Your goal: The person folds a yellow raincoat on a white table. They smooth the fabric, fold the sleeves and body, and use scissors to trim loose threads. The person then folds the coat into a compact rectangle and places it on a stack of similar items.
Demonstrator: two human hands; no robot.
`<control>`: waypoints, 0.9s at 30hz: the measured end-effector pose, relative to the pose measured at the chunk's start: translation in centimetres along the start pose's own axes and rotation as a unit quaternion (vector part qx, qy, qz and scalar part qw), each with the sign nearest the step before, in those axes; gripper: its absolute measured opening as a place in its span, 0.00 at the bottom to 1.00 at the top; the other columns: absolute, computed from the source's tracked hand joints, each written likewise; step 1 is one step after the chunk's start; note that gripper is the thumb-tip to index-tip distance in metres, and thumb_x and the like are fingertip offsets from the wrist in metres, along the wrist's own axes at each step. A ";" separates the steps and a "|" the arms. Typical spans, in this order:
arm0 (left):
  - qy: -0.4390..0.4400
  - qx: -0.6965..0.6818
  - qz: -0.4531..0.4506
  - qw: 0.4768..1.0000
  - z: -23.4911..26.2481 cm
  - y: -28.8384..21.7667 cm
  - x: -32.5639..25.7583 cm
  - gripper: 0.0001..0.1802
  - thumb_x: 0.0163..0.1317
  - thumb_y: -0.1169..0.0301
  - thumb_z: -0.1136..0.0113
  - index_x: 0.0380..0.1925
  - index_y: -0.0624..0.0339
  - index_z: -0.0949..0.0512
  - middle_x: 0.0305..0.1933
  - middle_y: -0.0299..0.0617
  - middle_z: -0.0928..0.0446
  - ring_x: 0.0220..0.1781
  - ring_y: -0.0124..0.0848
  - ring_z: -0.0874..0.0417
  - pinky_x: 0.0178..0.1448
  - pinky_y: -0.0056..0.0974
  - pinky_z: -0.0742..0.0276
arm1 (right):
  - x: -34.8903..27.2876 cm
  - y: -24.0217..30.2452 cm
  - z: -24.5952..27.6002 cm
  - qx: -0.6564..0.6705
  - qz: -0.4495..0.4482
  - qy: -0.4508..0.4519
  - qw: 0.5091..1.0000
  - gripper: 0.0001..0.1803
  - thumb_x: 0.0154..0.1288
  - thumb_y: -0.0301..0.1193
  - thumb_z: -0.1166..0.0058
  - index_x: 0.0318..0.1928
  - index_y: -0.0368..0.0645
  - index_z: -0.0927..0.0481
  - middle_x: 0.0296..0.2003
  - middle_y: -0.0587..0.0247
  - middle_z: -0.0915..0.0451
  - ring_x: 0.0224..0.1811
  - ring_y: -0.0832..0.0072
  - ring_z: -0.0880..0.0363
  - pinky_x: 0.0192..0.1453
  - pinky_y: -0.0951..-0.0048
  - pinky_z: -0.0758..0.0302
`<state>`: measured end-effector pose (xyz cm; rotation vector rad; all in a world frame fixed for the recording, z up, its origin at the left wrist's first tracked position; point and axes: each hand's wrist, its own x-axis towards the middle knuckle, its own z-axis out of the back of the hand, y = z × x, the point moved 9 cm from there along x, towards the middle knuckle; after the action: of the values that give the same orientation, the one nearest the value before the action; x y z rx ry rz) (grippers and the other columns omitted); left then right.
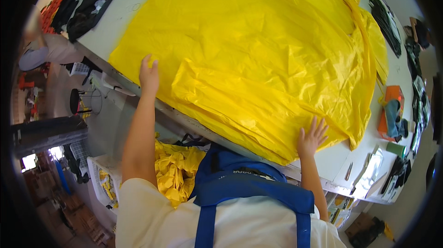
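Note:
A large yellow raincoat-like garment (258, 40) of thin, shiny, creased material lies spread over a white table (131, 8). Its far right part is bunched into folds, with what looks like a sleeve or hood there. My left hand (148, 75) is over the garment's near left edge, fingers extended and holding nothing. On the right, my right hand (313, 138) rests with spread fingers on the garment's near right part, close to the table's front edge. A loose flap of the yellow material lies folded between the two hands.
Crumpled yellow material (177, 169) hangs below the table edge, beside my blue apron (249, 179). Black folded items (92, 8) lie at the far left corner. An orange box (391, 109) with a grey cloth, a green roll (396, 149) and a small pointed tool (349, 171) sit at right.

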<state>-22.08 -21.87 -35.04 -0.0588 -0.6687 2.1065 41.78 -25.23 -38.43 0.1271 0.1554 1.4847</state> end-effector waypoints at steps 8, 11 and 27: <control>0.008 -0.139 0.347 0.928 -0.2 12.8 -2.8 0.23 0.58 0.74 0.39 0.51 0.68 0.34 0.50 0.53 0.27 0.36 0.40 0.19 0.22 0.35 0.25 | -11.3 2.5 0.5 0.015 0.252 0.116 0.961 0.34 0.51 0.37 0.36 0.61 0.50 0.30 0.65 0.58 0.33 0.71 0.52 0.44 0.72 0.48 0.51; 0.189 -0.310 0.395 0.844 -4.4 23.0 -2.2 0.19 0.56 0.76 0.39 0.47 0.63 0.32 0.41 0.47 0.24 0.29 0.33 0.23 0.22 0.32 0.27 | -10.0 3.2 0.5 0.043 0.290 0.102 0.950 0.32 0.48 0.35 0.35 0.57 0.51 0.26 0.63 0.62 0.30 0.69 0.56 0.39 0.71 0.51 0.47; 0.057 -0.240 0.070 0.967 11.2 1.2 -0.1 0.09 0.65 0.73 0.48 0.43 0.63 0.23 0.26 0.35 0.28 0.18 0.23 0.32 0.20 0.28 0.35 | -5.1 -5.4 11.7 0.220 -0.061 0.077 0.971 0.16 0.69 0.32 0.54 0.24 0.36 0.33 0.19 0.55 0.35 0.23 0.72 0.38 0.29 0.67 0.37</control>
<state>-26.14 -27.39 -26.09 -0.5059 -1.1160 2.0102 48.80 -30.63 -27.77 0.3543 0.6084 1.3171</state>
